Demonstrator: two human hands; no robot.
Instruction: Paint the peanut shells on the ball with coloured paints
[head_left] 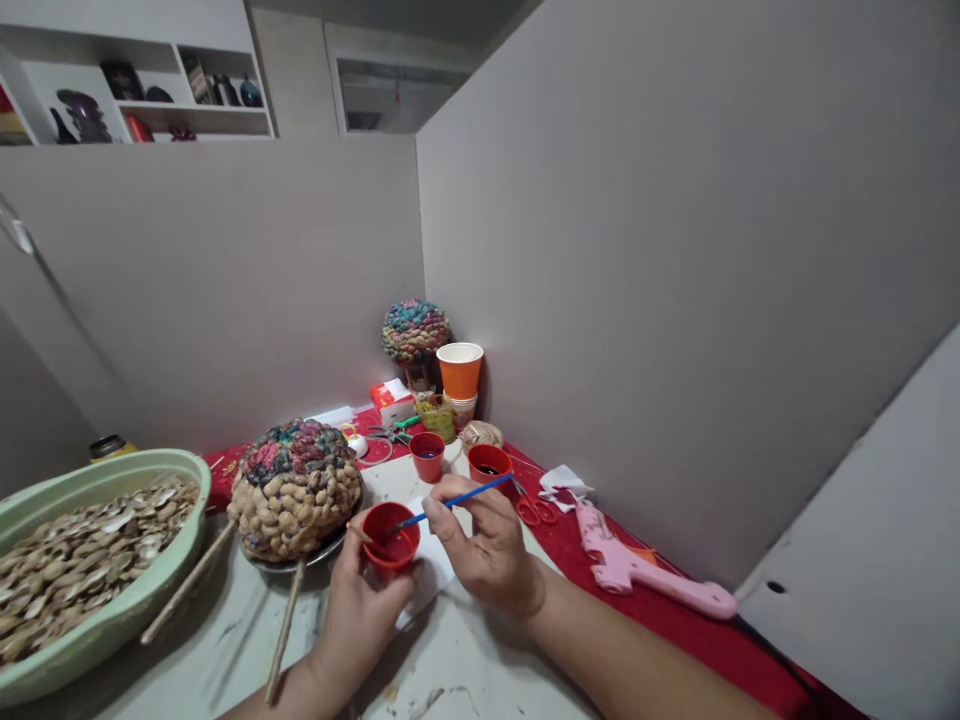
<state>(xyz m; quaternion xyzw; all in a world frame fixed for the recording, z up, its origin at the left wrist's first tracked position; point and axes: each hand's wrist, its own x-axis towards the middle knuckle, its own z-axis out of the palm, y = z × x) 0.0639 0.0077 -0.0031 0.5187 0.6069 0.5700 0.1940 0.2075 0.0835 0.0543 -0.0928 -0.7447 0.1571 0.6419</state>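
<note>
My left hand (367, 605) is closed around a small red cup (390, 565), tilted so its inside shows. A brownish stick (367, 537) leans over that cup's left rim. Pinched in my right hand (487, 548) is a paintbrush with a blue handle (469, 497), its tip at the mouth of the cup. Left of the hands, a dome of peanut shells (296, 490) rests on a metal dish (330, 550); its top is painted pink, green and dark, its lower part bare. Sticks (285, 632) jut from it toward me.
A green basin (187, 520) of shells stands left. Behind my hands are two red cups of dark liquid (427, 458) (491, 465). Red-handled scissors (536, 510) and a pink glue gun (660, 580) lie right. A painted shell dome (415, 330) and orange paper cup (460, 375) stand near the walls.
</note>
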